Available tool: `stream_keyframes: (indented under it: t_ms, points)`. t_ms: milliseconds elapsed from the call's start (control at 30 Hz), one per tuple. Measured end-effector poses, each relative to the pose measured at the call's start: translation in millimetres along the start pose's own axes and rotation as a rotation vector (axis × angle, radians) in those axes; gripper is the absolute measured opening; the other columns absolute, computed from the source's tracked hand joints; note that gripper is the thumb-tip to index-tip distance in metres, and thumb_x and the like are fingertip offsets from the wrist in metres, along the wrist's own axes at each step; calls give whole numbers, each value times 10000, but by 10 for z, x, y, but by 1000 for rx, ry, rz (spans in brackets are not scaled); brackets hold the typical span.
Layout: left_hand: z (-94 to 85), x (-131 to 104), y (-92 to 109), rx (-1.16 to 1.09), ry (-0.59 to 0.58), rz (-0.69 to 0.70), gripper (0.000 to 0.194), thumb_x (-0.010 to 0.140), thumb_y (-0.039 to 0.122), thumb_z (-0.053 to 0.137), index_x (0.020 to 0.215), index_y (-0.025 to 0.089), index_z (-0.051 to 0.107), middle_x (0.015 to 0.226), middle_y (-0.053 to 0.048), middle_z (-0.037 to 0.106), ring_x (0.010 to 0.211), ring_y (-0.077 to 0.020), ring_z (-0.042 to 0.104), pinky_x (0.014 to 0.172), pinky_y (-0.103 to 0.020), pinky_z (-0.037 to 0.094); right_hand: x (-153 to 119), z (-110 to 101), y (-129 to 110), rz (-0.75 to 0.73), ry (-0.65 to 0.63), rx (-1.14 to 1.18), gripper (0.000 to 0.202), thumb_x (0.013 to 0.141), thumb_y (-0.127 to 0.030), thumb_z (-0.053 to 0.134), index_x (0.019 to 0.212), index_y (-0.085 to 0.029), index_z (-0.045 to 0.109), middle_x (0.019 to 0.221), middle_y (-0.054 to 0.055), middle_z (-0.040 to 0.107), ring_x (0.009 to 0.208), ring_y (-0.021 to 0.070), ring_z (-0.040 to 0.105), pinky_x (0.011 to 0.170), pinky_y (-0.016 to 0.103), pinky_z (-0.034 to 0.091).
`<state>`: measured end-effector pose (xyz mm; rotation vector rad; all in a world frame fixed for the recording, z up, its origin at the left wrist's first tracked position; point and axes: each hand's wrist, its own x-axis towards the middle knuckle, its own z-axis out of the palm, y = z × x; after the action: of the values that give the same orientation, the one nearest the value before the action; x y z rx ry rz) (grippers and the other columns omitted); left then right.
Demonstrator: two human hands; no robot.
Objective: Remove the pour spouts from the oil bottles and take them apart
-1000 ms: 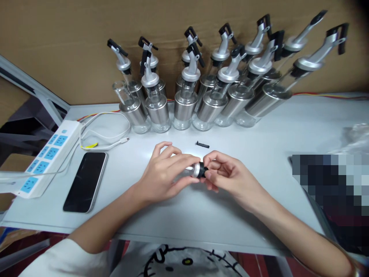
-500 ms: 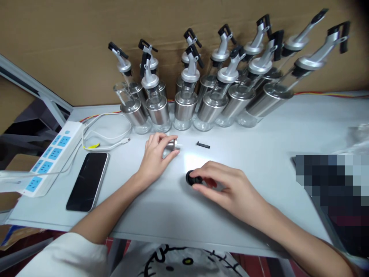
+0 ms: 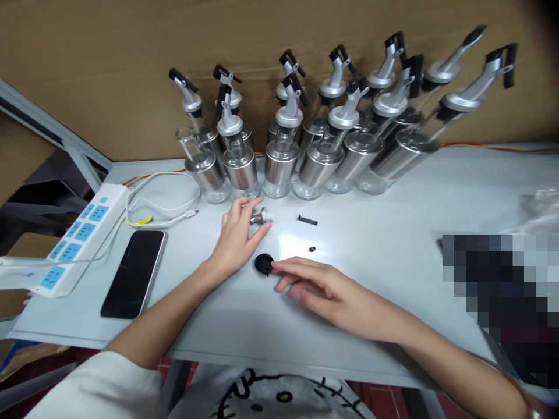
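My left hand (image 3: 238, 235) rests on the table with thumb and forefinger apart, loosely around a silver pourer spout (image 3: 259, 217). The other fingers of that hand hide part of the spout. My right hand (image 3: 321, 288) is open, its forefinger tip at the edge of a round black stopper (image 3: 264, 265) lying on the table. Beyond the right hand lies a tiny black piece (image 3: 312, 249). Farther back is a slim black lever (image 3: 308, 220).
Several glass-and-steel oil bottles (image 3: 282, 163) with pourers stand along the cardboard backing (image 3: 144, 75). One bottle (image 3: 205, 169) at the left lacks a pourer. A phone (image 3: 133, 273), a white cable (image 3: 174, 220) and a power strip (image 3: 82, 238) lie left. Clear plastic (image 3: 541, 212) lies right.
The black stopper has moved left and my right hand has let go of it. The tiny black piece now shows on the table. My left fingers have loosened around the spout.
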<state>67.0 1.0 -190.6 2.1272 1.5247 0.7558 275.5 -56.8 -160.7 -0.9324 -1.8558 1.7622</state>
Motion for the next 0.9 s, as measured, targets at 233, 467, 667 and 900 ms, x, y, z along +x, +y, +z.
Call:
stream_keyframes:
  t_ms: [233, 467, 667, 900]
  points:
    - [28, -38, -5, -65, 81, 27, 389, 933, 362, 471, 1287, 206, 443, 1303, -125, 375, 1276, -261, 382, 1082, -490, 323, 20, -75, -47, -33, 163, -199, 272, 905, -220, 477, 1128, -212, 631, 1006, 78, 648, 880, 185, 638, 759, 328, 528]
    - [-64, -71, 75, -27, 200, 260, 209, 967, 281, 425, 1105, 177, 543, 1065, -91, 530, 1038, -203, 532, 916, -384, 458, 2, -365, 73, -40, 395, -740, 178, 846, -206, 537, 1002, -194, 623, 975, 84, 619, 813, 215, 606, 754, 363, 497]
    - [-328, -89, 243, 98, -252, 487, 295, 984, 401, 409, 927, 164, 575, 757, -17, 607, 667, -149, 572, 625, -257, 421, 1, -429, 76, 41, 267, -775, 135, 870, -265, 574, 956, -182, 637, 945, 83, 617, 860, 236, 600, 770, 375, 482]
    - [-448, -111, 337, 278, -538, 261, 332, 814, 464, 684, 916, 173, 562, 868, -15, 632, 709, -179, 590, 605, -265, 406, 8, -493, 66, 7, 311, -782, 316, 893, -453, 574, 1070, -194, 615, 1049, 106, 616, 961, 265, 588, 842, 409, 484]
